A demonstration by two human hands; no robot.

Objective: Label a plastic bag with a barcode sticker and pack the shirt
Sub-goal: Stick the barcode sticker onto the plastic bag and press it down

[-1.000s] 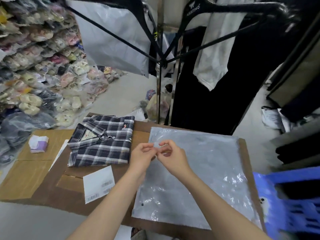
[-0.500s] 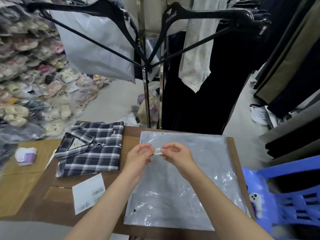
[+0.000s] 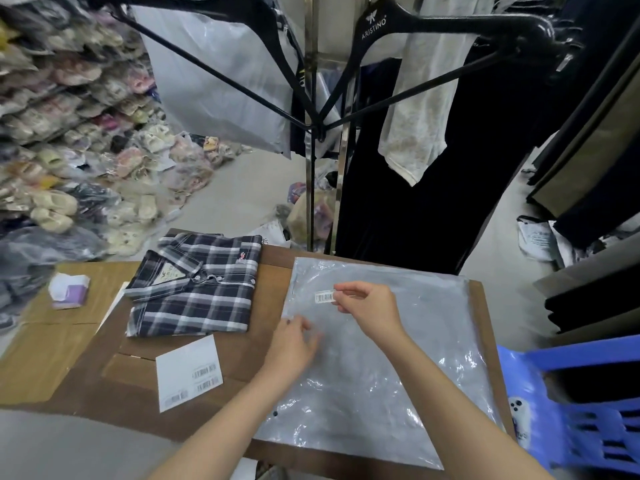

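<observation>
While right hand [image 3: 372, 311] grip pinches barcode sticker [image 3: 325, 297] lengthwise left-right, left hand [image 3: 294, 344] open.

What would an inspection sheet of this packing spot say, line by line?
Surface: flattened brown cardboard, worn but usable.
Job's things: clear plastic bag lying flat; barcode sticker over its upper left part; folded plaid shirt beside the bag, not packed.
Clutter: label sheet; small white-and-purple packet.
Grippers: right hand pinches the sticker's end; left hand blurred, over the bag.
Cables: nothing seen.
Surroundings: black hangers, hanging clothes, bagged slippers, blue plastic chair.
</observation>
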